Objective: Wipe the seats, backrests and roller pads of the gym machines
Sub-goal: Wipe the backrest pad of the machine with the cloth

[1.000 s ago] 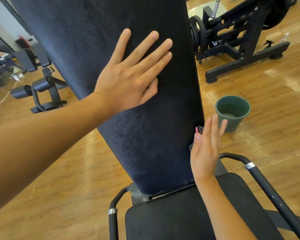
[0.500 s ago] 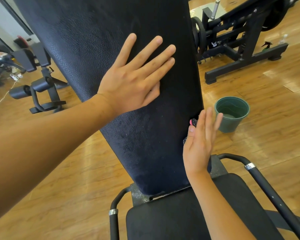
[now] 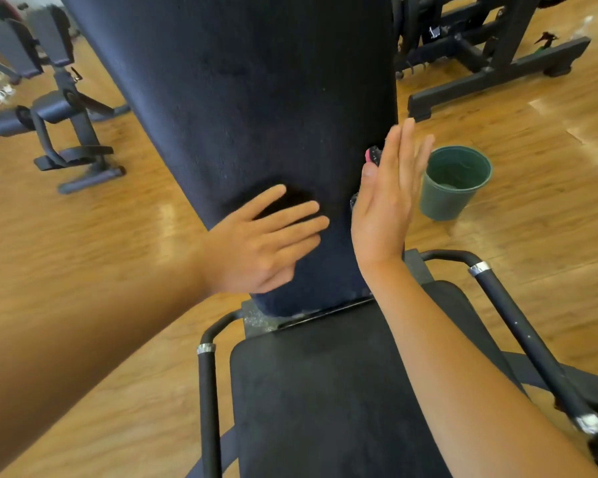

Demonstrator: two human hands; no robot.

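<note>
Backrest rises at centre, seat just before it, lower down. Left handle and right handle flank seat. Left hand flat on lower backrest; right hand at backrest's right edge. Bucket on floor, right of backrest, beyond right handle. Roller-pad bench far left; machine frame behind, far right.

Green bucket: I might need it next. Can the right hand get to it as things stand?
Probably yes: the right hand is at the right edge of the backrest, and only floor shows between it and the green bucket.
</note>
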